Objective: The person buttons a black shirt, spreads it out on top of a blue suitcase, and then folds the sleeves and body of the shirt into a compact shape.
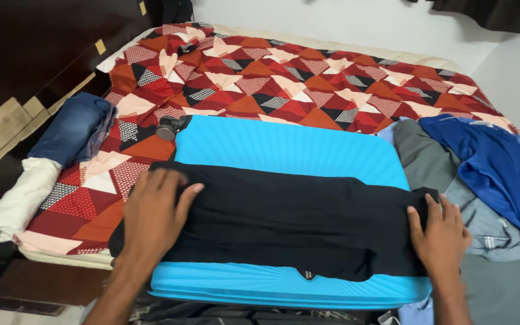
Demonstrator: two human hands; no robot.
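Head view shows your left hand and right hand pressed flat, fingers spread, on the black garment lying half-folded across the blue suitcase (a pile of clothes waits unfolded).

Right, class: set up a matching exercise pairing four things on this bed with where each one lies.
Things:
1. black garment
2. folded jeans
3. white roll
4. blue cloth

Places:
a. far right of the bed
b. on the turquoise suitcase, under both hands
c. left edge, nearer the camera
d. left edge, farther back

Pairs: 1-b, 2-d, 3-c, 4-a
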